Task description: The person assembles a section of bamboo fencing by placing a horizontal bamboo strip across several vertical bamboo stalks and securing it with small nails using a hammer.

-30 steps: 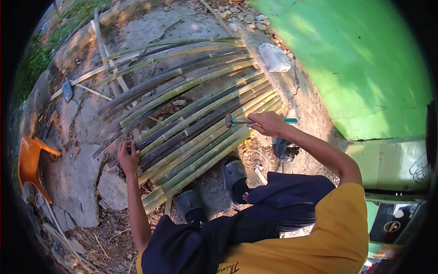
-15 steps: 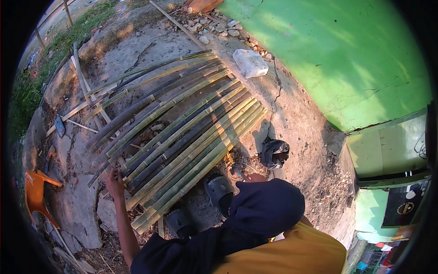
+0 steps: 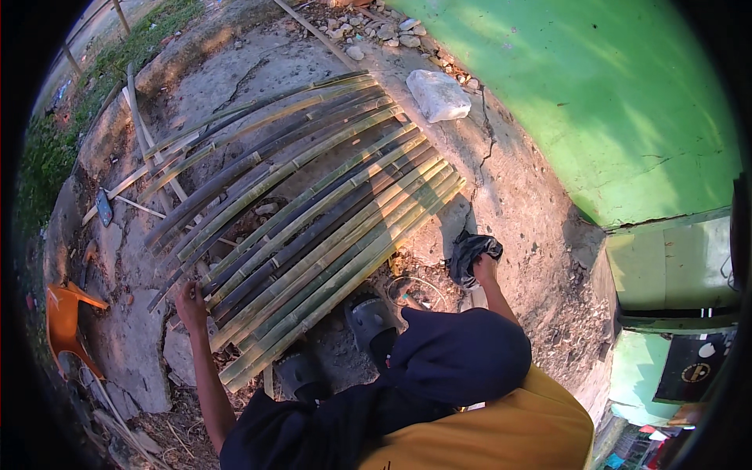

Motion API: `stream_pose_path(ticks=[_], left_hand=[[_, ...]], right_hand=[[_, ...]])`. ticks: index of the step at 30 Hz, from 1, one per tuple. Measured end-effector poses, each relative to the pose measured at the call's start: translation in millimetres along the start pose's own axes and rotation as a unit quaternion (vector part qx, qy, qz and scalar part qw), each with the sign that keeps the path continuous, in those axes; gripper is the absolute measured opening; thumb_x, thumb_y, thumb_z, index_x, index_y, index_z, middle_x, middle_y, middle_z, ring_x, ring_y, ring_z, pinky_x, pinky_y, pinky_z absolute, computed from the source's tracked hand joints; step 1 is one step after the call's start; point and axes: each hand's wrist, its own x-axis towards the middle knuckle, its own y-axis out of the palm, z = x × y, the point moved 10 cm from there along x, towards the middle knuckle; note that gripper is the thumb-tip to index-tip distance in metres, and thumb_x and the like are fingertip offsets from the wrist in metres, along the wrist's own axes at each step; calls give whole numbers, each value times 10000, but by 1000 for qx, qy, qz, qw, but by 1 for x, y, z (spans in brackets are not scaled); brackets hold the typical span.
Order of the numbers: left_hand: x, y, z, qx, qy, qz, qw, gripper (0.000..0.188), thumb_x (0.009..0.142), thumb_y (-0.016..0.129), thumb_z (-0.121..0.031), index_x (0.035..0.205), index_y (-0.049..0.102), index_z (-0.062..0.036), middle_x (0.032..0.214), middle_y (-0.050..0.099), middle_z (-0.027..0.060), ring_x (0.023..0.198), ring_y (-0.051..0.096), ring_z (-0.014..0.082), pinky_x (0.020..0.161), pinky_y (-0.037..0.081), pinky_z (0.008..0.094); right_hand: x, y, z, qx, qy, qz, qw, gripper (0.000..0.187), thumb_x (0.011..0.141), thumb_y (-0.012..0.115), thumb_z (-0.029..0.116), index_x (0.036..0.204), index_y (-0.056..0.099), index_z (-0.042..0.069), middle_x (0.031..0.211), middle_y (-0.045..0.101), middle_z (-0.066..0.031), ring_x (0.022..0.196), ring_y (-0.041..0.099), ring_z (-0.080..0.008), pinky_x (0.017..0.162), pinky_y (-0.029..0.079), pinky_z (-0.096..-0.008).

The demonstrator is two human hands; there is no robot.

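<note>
Bamboo strips point(image 3: 329, 254), some pale green and others dark, lie side by side in a slanting row on the ground just in front of the person, with wider gaps toward the far side. The left hand point(image 3: 190, 304) is at their left ends, its fingers bent inward; whether it grips a strip, I cannot tell. Past their near right corner, the right hand point(image 3: 487, 270) is at a crumpled black plastic bag point(image 3: 464, 252), its fingers hidden by the plastic, so how far they are open and what they hold cannot be made out. Dark sandals point(image 3: 374, 323) stand beside the nearest strip. Beneath everything is rough, cracked concrete point(image 3: 517, 235), dusty and patched with sun and shade. Near the far right ends of the strips sits a whitish block point(image 3: 439, 95), with loose stones point(image 3: 384, 31) beyond it. A bright green wall point(image 3: 627, 117) rises along the right. On the left are an orange plastic chair point(image 3: 63, 321) and thin wooden poles point(image 3: 135, 113), with grass point(image 3: 47, 157) at the outer edge.
</note>
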Motion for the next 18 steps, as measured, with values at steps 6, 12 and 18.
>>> stream_pose_path(ticks=[6, 12, 18], left_hand=[[-1, -8, 4, 4, -3, 16, 1000, 171, 1020, 726, -178, 1019, 773, -13, 912, 767, 178, 824, 737, 339, 784, 563, 436], [-1, 1, -3, 3, -12, 17, 1000, 172, 1019, 727, -174, 1009, 771, -8, 910, 770, 178, 820, 744, 341, 776, 563, 440], [-8, -31, 18, 12, -39, 2, 999, 169, 1010, 741, -183, 1020, 783, -20, 928, 780, 182, 824, 758, 341, 770, 578, 439]], right_hand=[[-9, -3, 65, -59, -161, -126, 977, 163, 822, 647, -2, 974, 692, -42, 936, 727, -308, 932, 721, -499, 783, 565, -521], [2, -4, 27, -56, 35, -38, 997, 134, 862, 631, 25, 933, 695, -69, 966, 724, -343, 972, 727, -522, 808, 572, -547], [-4, -13, 65, -1, 57, -46, 997, 210, 838, 628, 72, 976, 748, -31, 997, 766, -290, 1007, 748, -487, 883, 582, -530]])
